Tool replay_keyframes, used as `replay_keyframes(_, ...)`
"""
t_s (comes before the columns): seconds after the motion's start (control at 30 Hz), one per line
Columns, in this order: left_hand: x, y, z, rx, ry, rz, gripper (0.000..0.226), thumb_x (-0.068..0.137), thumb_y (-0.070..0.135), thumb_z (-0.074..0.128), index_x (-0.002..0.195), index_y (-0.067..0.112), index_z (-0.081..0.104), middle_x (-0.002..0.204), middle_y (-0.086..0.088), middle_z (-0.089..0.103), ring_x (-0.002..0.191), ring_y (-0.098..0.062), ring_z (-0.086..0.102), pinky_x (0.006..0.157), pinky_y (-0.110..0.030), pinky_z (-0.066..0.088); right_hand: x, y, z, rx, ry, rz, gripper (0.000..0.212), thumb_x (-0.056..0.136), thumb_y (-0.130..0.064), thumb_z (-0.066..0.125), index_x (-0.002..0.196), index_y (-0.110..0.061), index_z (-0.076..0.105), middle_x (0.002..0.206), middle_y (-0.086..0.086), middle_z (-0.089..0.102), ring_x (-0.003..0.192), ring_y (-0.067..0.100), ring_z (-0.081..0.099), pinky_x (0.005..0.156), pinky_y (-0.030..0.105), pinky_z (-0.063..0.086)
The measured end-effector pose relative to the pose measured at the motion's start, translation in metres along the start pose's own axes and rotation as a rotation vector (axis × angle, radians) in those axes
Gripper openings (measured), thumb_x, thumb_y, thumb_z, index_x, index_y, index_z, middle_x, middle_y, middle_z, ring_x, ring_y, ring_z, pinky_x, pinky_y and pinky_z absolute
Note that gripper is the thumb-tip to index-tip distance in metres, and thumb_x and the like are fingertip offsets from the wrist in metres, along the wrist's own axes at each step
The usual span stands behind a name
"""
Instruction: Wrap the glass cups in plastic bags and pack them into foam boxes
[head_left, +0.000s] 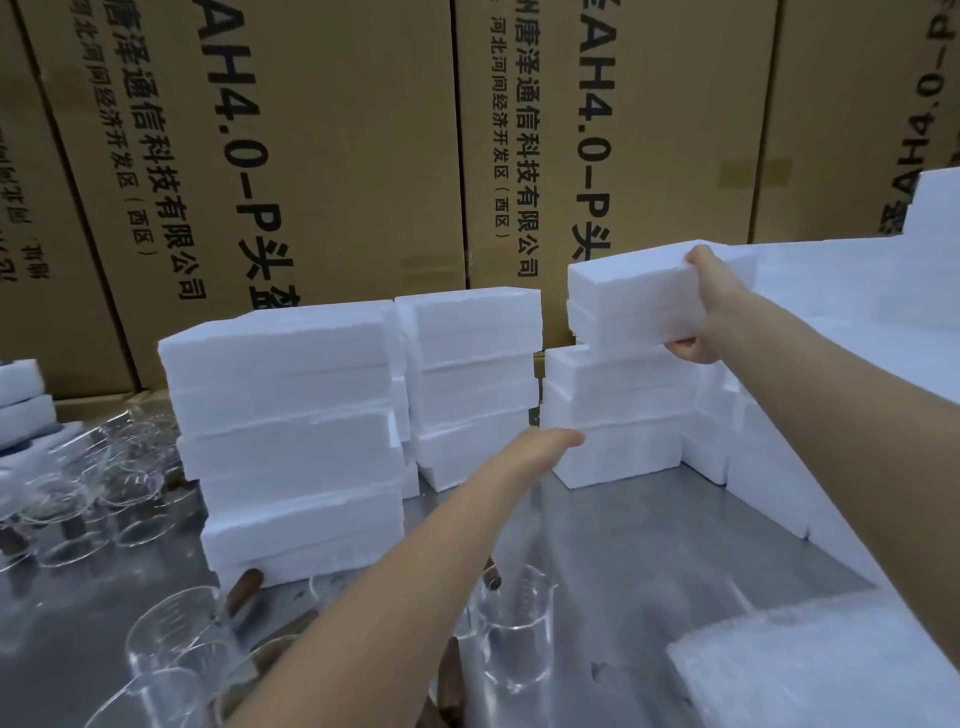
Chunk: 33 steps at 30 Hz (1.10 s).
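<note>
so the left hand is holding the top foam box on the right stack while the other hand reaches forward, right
Not quite: the head view shows the right hand holding the top foam box. The left hand is the one reaching forward, its fingers straight, toward the stack below.

You see a white foam box, closed and tilted slightly, raised just above the stack of foam boxes at the back of the metal table. Clear glass cups with brown handles stand upright and unwrapped along the near edge and left side.
</note>
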<state>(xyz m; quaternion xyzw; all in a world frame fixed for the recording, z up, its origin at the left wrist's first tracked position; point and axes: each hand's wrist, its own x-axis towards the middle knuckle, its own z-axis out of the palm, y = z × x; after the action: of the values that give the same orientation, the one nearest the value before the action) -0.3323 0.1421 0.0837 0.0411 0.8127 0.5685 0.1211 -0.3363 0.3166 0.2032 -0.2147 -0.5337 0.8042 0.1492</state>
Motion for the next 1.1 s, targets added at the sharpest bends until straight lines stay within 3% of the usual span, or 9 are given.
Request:
replay_keyframes(0.07,0.012,-0.005,0.003,0.063,-0.015,0.056,0.039,0.095,0.027,0.057,0.132,0.017,0.047,0.118,0.003,0.054,0.099,-0.012,0.051,0.084,-0.023,0.034,0.009,-0.001,0.007,-0.042,0.002,-0.002,0.045,0.073,-0.047,0.066,0.102,-0.021,0.044,0.083,0.001,0.047,0.07,0.02,0.049,0.054,0.036,0.045)
replay_keyframes(0.2,0.038,-0.02,0.008,0.202,0.034,0.094,0.047,0.09,0.018,0.062,0.131,0.006,0.045,0.129,-0.009,0.056,0.12,-0.024,0.053,0.091,-0.028,0.042,0.023,0.0,0.02,-0.13,0.014,-0.024,0.04,0.072,-0.046,0.067,0.093,-0.019,0.046,0.083,0.001,0.049,0.071,0.02,0.051,0.05,0.037,0.045)
replay_keyframes(0.3,0.052,-0.029,0.013,0.264,0.066,0.076,0.056,0.089,0.024,0.062,0.135,0.008,0.035,0.13,-0.01,0.052,0.12,-0.025,0.052,0.09,-0.027,0.041,0.033,0.007,0.025,-0.194,0.031,-0.053,0.037,0.075,-0.048,0.066,0.078,-0.018,0.043,0.082,0.001,0.048,0.07,0.019,0.05,0.063,0.038,0.05)
replay_keyframes(0.4,0.058,-0.031,0.018,0.243,0.038,0.104,0.061,0.089,0.019,0.063,0.141,0.011,0.031,0.138,-0.008,0.049,0.124,-0.025,0.048,0.097,-0.026,0.04,0.038,0.012,0.027,-0.221,0.068,-0.061,0.051,0.07,-0.053,0.066,0.106,-0.02,0.05,0.099,0.001,0.053,0.084,0.02,0.056,0.073,0.038,0.054)
replay_keyframes(0.5,0.062,-0.031,0.021,0.275,0.002,0.084,0.061,0.091,0.022,0.062,0.143,0.009,0.033,0.144,-0.005,0.043,0.128,-0.025,0.044,0.1,-0.025,0.035,0.041,0.013,0.029,-0.321,0.158,-0.112,0.082,0.071,-0.059,0.062,0.135,-0.018,0.031,0.129,0.004,0.042,0.112,0.026,0.048,0.079,0.035,0.047)
replay_keyframes(0.7,0.066,-0.031,0.027,0.253,-0.011,0.048,0.054,0.087,0.023,0.067,0.132,0.008,0.041,0.133,-0.009,0.051,0.12,-0.025,0.052,0.092,-0.027,0.039,0.057,0.023,0.017,-0.395,0.229,-0.159,0.074,0.071,-0.065,0.053,0.119,-0.012,0.032,0.133,0.005,0.037,0.118,0.028,0.041,0.1,0.038,0.041)
replay_keyframes(0.83,0.066,-0.031,0.03,0.249,-0.031,0.033,0.055,0.084,0.018,0.069,0.131,0.008,0.041,0.131,-0.011,0.054,0.11,-0.025,0.055,0.096,-0.032,0.042,0.064,0.025,0.015,-0.398,0.242,-0.142,0.085,0.074,-0.07,0.051,0.131,-0.011,0.029,0.137,0.006,0.035,0.123,0.028,0.038,0.101,0.037,0.038)
replay_keyframes(1.0,0.067,-0.031,0.029,0.271,-0.061,0.044,0.063,0.085,0.019,0.069,0.137,0.009,0.035,0.135,-0.006,0.05,0.122,-0.024,0.051,0.105,-0.033,0.039,0.07,0.028,0.014,-0.368,0.234,-0.159,0.096,0.075,-0.077,0.045,0.137,-0.008,0.024,0.141,0.007,0.032,0.13,0.03,0.032,0.108,0.043,0.031)
replay_keyframes(1.1,0.062,-0.029,0.024,0.303,-0.089,0.047,0.056,0.088,0.02,0.065,0.136,0.009,0.037,0.132,-0.003,0.051,0.118,-0.021,0.05,0.098,-0.027,0.039,0.071,0.028,0.014,-0.329,0.254,-0.147,0.103,0.075,-0.079,0.043,0.146,-0.009,0.014,0.148,0.01,0.024,0.136,0.032,0.024,0.111,0.045,0.027)
